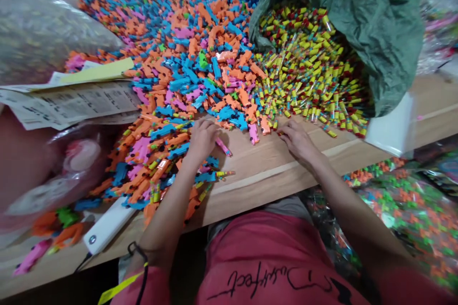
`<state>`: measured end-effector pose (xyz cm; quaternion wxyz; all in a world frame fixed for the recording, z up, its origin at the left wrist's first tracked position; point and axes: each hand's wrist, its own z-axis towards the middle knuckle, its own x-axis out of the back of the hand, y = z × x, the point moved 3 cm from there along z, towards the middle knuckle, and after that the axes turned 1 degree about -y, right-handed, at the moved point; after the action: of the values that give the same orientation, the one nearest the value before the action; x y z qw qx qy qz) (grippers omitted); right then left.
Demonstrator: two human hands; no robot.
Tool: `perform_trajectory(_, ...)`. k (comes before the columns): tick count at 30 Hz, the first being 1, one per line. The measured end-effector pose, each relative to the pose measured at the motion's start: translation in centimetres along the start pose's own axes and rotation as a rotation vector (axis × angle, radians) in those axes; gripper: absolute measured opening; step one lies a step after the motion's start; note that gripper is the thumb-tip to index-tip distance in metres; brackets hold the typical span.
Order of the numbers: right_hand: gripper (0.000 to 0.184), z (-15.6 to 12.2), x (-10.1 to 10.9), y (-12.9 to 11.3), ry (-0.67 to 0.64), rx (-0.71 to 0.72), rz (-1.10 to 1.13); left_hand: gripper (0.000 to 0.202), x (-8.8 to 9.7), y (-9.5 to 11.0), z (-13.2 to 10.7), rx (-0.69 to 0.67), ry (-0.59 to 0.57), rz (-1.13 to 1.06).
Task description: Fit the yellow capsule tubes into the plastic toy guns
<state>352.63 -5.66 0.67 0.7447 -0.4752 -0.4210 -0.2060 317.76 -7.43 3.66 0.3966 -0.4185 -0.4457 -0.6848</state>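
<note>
My left hand rests on the near edge of a big heap of small plastic toy pieces in orange, blue and pink. Its fingers are curled, and a pink piece pokes out beside them. My right hand lies on the wooden table, fingers bent and reaching toward the edge of a pile of small yellow tubes with red caps. Its fingertips touch the nearest pieces; what they pinch is too small to make out.
A green sack spills the yellow tubes at the right. Printed papers lie at the left over the heap. Clear bags of toys sit at the left and lower right. A white device lies near the table's front edge.
</note>
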Motion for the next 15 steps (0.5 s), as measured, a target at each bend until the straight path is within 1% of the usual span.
perform_trajectory(1, 0.026, -0.1, 0.0, -0.3, 0.012, 0.009, 0.008, 0.019, -0.4, 0.9, 0.7, -0.008, -0.015, 0.008)
perform_trajectory(3, 0.026, -0.5, 0.0, -0.9, 0.026, 0.024, 0.032, 0.017, -1.2, 2.4, 1.9, 0.032, -0.073, 0.06)
perform_trajectory(4, 0.026, -0.8, 0.1, -1.3, 0.029, 0.028, 0.047, 0.019, -1.6, 3.1, 2.3, 0.077, -0.104, 0.09)
perform_trajectory(6, 0.026, -1.5, 0.2, -1.7, 0.029, 0.031, 0.073, 0.029, -2.3, 4.0, 2.5, 0.144, -0.157, 0.127)
perform_trajectory(7, 0.025, -1.8, 0.2, -1.8, 0.038, 0.029, 0.08, 0.033, -2.5, 4.3, 2.4, 0.155, -0.167, 0.136)
perform_trajectory(10, 0.025, -2.3, -0.2, -1.9, 0.053, 0.022, 0.097, 0.037, -2.8, 5.2, 1.2, 0.134, -0.166, 0.142)
perform_trajectory(14, 0.023, -2.1, -1.1, -3.3, 0.051, 0.055, 0.089, 0.021, -3.2, 6.0, -0.2, 0.142, -0.169, 0.13)
perform_trajectory(15, 0.023, -2.0, -1.3, -3.8, 0.052, 0.047, 0.087, 0.022, -3.3, 6.1, -0.2, 0.155, -0.172, 0.119)
